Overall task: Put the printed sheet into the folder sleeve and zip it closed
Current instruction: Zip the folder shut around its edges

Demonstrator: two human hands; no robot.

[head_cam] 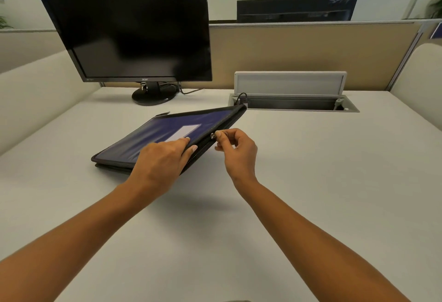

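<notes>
A person's left hand (pixel 162 160) clamps the raised edge of a navy fabric folder with black trim (pixel 153 134), seemingly light and fairly stiff, over a pale desk (pixel 311 182), while the right hand (pixel 236 148), just beside those fingers, pinches its small metal zip pull (pixel 212 136), the sensible hold.

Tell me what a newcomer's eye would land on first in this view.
The two bare hands at mid-desk draw the eye first. The left hand holds the raised edge of a dark blue zip folder, which tilts up off the white desk, while the right hand pinches its zipper pull. Behind them, at the back left, stands a large black monitor with a dark screen.
</notes>
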